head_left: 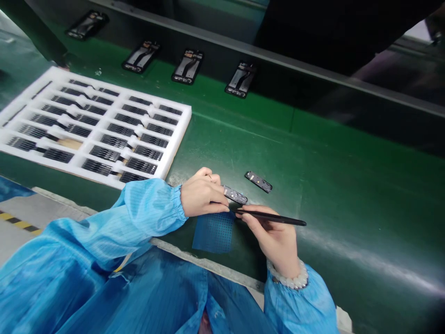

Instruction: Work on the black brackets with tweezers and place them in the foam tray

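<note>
My left hand (203, 192) is closed on a small dark phone module (235, 195) with pale metal contacts; the fingers hide its left end. Pinched in my right hand (274, 232) are slim black tweezers (278, 217), their tip beside the module's lower edge and near my left fingertips. Just below both hands lies a translucent blue sheet (212, 234) with rows of small dots. A second phone module (258, 182) of the same look rests on the green bench, up and right of my hands.
A white foam tray (175, 144) with many slots of dark parts sits on the green bench (330, 195) at left. Along the back, several phone screen assemblies (187, 67) lie on a ledge below a grey rail (295, 60). The bench's front edge (208, 262) runs by my body.
</note>
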`<act>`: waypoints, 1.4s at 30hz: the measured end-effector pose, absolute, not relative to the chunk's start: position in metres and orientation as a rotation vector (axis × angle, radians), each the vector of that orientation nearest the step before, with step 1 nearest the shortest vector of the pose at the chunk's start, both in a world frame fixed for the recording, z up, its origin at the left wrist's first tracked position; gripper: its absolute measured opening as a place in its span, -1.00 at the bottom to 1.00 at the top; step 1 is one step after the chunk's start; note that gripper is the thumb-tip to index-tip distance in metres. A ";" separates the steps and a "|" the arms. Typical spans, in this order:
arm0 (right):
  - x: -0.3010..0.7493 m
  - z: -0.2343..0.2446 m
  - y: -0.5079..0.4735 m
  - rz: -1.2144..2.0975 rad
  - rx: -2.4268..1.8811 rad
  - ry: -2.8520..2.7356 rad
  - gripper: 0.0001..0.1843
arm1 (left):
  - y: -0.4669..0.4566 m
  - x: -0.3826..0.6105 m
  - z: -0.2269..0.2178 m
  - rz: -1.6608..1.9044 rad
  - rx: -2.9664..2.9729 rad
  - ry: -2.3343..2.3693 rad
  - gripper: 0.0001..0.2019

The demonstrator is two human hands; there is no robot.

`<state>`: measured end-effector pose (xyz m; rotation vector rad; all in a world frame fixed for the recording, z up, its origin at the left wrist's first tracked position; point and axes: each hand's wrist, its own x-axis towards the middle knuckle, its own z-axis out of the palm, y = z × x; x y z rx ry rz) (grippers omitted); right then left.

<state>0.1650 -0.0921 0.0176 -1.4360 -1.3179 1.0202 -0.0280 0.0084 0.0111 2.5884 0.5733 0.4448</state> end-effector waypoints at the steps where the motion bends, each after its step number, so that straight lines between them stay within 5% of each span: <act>1: 0.165 0.017 -0.092 1.022 -1.437 -1.306 -0.89 | 0.008 -0.028 0.011 0.436 2.590 0.580 -0.78; 42: 0.164 0.014 -0.092 1.109 -1.432 -1.213 -0.85 | 0.006 -0.027 0.011 0.580 2.623 0.502 -0.76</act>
